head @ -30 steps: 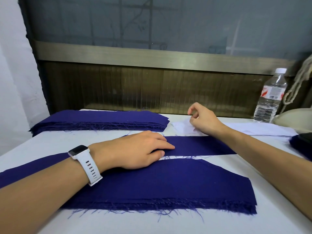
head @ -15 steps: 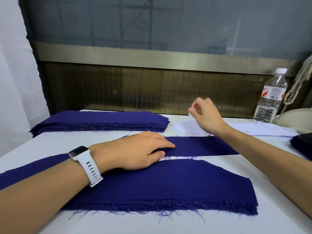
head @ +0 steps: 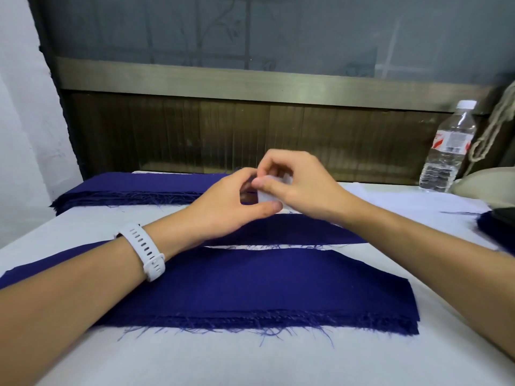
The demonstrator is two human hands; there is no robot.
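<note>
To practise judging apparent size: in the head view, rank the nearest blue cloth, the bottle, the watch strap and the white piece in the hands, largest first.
1. Nearest cloth
2. Bottle, though farthest back
3. Strap
4. White piece; partly hidden, so strap versus piece is unsure.

A sewing workshop: stacks of frayed navy fabric pieces (head: 133, 186) on a white-covered worktable (head: 250, 358).
</note>
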